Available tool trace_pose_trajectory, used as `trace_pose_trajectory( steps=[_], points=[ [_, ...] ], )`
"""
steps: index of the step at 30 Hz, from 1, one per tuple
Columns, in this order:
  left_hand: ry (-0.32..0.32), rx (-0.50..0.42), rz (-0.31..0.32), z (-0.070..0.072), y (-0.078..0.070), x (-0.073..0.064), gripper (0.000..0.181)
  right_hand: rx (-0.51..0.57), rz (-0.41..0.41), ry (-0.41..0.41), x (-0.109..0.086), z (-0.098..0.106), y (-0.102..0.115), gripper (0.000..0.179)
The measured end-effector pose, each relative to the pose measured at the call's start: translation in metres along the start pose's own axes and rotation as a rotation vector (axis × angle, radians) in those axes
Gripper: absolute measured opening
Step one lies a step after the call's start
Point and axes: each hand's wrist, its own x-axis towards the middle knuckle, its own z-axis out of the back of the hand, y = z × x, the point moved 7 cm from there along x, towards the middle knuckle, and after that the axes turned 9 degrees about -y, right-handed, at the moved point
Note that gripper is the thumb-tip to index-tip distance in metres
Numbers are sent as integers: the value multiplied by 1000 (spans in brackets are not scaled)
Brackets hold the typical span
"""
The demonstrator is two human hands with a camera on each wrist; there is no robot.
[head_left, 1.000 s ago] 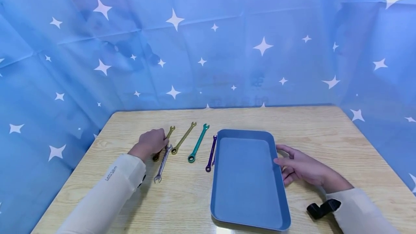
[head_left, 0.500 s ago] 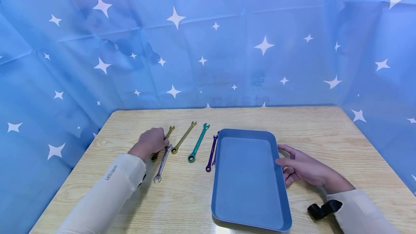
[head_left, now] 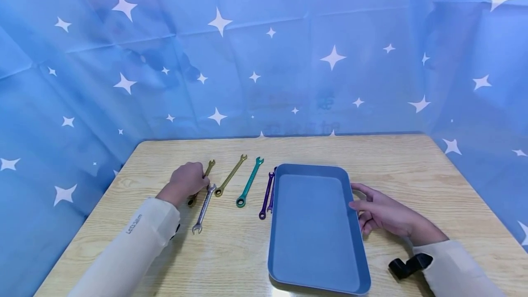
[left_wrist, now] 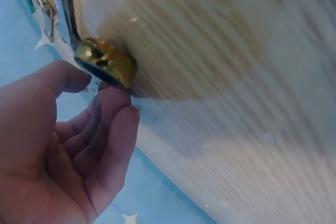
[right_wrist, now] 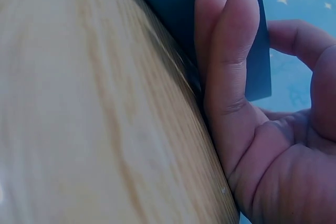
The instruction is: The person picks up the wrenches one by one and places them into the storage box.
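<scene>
My left hand (head_left: 187, 178) pinches a gold combination wrench (head_left: 210, 167) at the left of the table, covering its middle. In the left wrist view, thumb and fingertips meet close by the wrench's ring end (left_wrist: 113, 61). A silver wrench (head_left: 204, 210) lies just right of that hand, partly beneath its fingertips in the head view. On the right, my right hand (head_left: 383, 212) grips the long side of a blue-grey rectangular tray (head_left: 315, 228), thumb at the rim. Its fingers (right_wrist: 228, 51) press the outer wall in the right wrist view. Nothing lies in the tray.
Between the left hand and the tray lie a second gold wrench (head_left: 231, 175), a teal wrench (head_left: 250, 182) and two purple wrenches (head_left: 266, 196), one right against the tray's left side. A starry blue curtain (head_left: 264, 58) hangs behind the wooden table (head_left: 416, 164).
The left hand has shifted slightly left with the gold wrench. The tray sits a touch farther right of the wrenches, showing more of the purple one beside it. The right hand keeps its grip.
</scene>
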Motion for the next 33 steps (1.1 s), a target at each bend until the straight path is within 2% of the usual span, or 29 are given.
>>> trace_pose_trajectory(
  steps=[11, 22, 33],
  points=[
    [-36, -13, 30, 1, 2, -5, 47, -3, 0, 16, -1, 0, -2, 85],
    [-67, 16, 46, 5, 6, -1, 43, -11, 10, 9, -1, 0, 1, 85],
    [-49, -15, 74, 5, 12, -2, 48, -2, 11, 30, 0, -2, 1, 83]
  ],
)
